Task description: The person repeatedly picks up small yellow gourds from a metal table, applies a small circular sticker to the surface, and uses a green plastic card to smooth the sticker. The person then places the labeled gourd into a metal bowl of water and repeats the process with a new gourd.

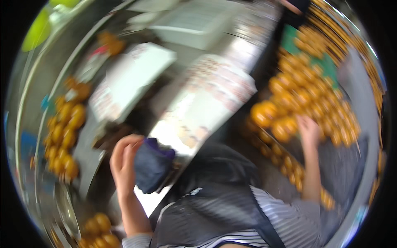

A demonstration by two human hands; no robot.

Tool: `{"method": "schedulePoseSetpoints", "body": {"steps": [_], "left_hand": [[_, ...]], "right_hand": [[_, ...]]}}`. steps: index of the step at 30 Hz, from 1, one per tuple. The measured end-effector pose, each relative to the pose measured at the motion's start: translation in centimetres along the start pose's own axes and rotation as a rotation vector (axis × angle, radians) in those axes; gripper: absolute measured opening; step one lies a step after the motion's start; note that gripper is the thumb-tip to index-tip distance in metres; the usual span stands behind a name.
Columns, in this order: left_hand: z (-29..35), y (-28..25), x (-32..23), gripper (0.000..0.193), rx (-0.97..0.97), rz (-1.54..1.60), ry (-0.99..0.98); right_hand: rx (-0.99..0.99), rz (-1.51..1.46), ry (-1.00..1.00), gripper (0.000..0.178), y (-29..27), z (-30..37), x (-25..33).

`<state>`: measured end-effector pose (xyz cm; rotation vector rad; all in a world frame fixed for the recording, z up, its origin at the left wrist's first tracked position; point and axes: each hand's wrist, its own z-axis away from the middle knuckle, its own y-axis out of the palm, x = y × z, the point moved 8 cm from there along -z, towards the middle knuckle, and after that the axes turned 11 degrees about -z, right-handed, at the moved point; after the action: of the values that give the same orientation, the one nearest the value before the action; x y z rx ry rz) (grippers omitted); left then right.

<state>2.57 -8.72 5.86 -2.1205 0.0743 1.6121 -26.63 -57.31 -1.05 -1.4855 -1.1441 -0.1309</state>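
Note:
My left hand (125,159) is raised at the left of my body, its fingers curled over the edge of a dark blue cloth item (153,167) with a purple rim. The cloth may be a cap or a mitt; I cannot tell which. Out to the right, my right hand (309,130) reaches to a large pile of glossy orange-brown balls (302,97). Its fingertips are at the pile's near side, smeared by motion, so whether they grip a ball is unclear. Whether the balls are fruit or glazed food is too blurred to tell.
A pale counter (194,99) with printed sheets or labels runs diagonally ahead of me. Beyond it stands a white tray (194,25), and a white box (136,74) sits to its left. More orange balls (64,138) hang or stack at the left. A person's arm (291,6) shows at top.

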Motion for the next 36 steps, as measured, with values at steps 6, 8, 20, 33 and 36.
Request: {"method": "schedulePoseSetpoints", "body": {"steps": [6, 8, 20, 33, 36], "left_hand": [[-12.2, -9.5, 1.7, 0.028, -0.28, -0.565, 0.249], [-16.6, -13.6, 1.6, 0.035, -0.372, -0.917, 0.311], [-35.0, -30.0, 10.2, 0.06, -0.518, -1.464, -0.092], [-7.0, -34.3, -4.0, 0.021, -0.704, -0.773, 0.069], [4.8, -39.4, -9.0, 0.025, -0.891, -0.842, 0.147]], "right_hand": [[-0.09, 0.009, -0.337, 0.008, 1.7, -1.6, 6.5], [-0.047, -0.107, -0.393, 0.012, 4.4, -2.1, 9.5], [0.108, -0.099, -0.398, 0.032, 12.3, -7.3, 15.8], [0.312, -0.329, -0.724, 0.031, 19.0, -6.8, 25.6], [0.385, -0.367, -0.733, 0.031, 20.6, -4.5, 27.9]]}}
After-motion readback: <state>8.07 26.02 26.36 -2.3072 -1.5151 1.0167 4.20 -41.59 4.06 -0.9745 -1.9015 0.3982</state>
